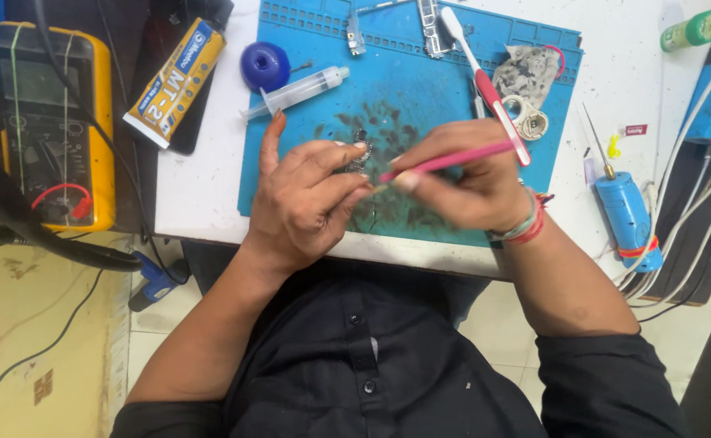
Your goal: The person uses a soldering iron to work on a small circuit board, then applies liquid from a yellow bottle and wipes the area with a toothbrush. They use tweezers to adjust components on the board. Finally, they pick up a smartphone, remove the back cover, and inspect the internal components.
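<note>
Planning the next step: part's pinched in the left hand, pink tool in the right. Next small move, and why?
Probably ease the pink tool tip onto the small dark part: the left hand pinches it over the blue mat, and the right hand has the tip just beside it.

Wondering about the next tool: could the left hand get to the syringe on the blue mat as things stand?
Probably not at once: the left hand is pinching a small dark part. The syringe lies just beyond its raised finger on the blue mat, with nothing between them.
</note>
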